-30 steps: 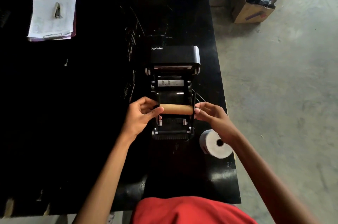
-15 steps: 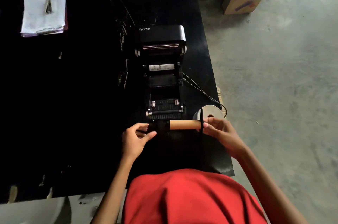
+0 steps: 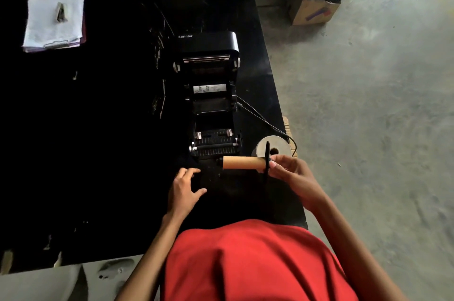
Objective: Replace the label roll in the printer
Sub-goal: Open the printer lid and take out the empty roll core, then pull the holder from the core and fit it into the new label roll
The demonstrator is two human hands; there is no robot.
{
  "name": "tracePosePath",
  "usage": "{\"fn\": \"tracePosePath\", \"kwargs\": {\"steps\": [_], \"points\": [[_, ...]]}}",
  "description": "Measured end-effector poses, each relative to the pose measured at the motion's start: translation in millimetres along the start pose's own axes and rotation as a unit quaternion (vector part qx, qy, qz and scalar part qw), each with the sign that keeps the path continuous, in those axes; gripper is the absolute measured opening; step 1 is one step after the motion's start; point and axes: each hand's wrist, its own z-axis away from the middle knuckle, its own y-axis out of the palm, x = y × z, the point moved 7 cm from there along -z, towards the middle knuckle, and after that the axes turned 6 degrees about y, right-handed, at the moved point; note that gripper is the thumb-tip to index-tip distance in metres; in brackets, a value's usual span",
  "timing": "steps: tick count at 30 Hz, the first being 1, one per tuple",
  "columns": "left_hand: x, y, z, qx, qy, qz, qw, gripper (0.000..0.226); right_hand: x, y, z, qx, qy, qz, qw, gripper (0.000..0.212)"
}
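Here, the right hand [image 3: 288,170] is pinching a smooth brown cardboard tube [image 3: 242,162] with a thin black disc on it, just in front of the printer [image 3: 211,94]. The left hand [image 3: 184,190] is hanging loose, fingers spread, over the black surface [image 3: 98,153]. A round white label roll [image 3: 277,147] is sitting partly hidden behind.

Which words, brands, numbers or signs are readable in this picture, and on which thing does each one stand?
"Xprinter": on the lid of the printer.
Sticker inside the printer: small pictures only, too small to read.
Papers at the far left: no text readable.
Cardboard box on the floor: a coloured mark, not readable.
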Motion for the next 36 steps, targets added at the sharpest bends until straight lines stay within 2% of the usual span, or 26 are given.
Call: {"fn": "tracePosePath", "kwargs": {"steps": [3,7,11,14,16,21,27,36], "points": [[-28,-33,0,-0.04,0.056,0.078,0.995,0.07,3,-3,0,-0.014,-0.006,0.004,1.0,0.025],[-85,-64,-1,-0.027,0.16,0.078,0.984,0.082,3,2,-3,-0.009,-0.002,0.02,1.0,0.021],[-124,-68,-5,0.003,0.222,0.028,0.975,0.067,4,15,-6,0.012,-0.003,0.029,1.0,0.01],[-128,-67,-6,-0.001,0.223,0.009,0.975,0.044,5,19,-8,0.018,-0.009,0.036,0.999,0.01],[-127,-66,-6,-0.007,0.225,0.0,0.974,0.036,5,18,-8,0.017,-0.012,0.044,0.999,0.009],[-112,-71,-4,0.002,0.224,-0.032,0.974,0.034,2,3,-4,-0.004,-0.009,0.043,0.999,0.008],[-73,-69,5,0.027,0.174,-0.066,0.982,0.033,-11,-26,10,-0.043,0.0,0.064,0.997,0.009],[-41,-7,13,0.112,0.134,-0.094,0.98,0.031,-79,-49,32,-0.092,0.075,0.096,0.988,0.011]]}}
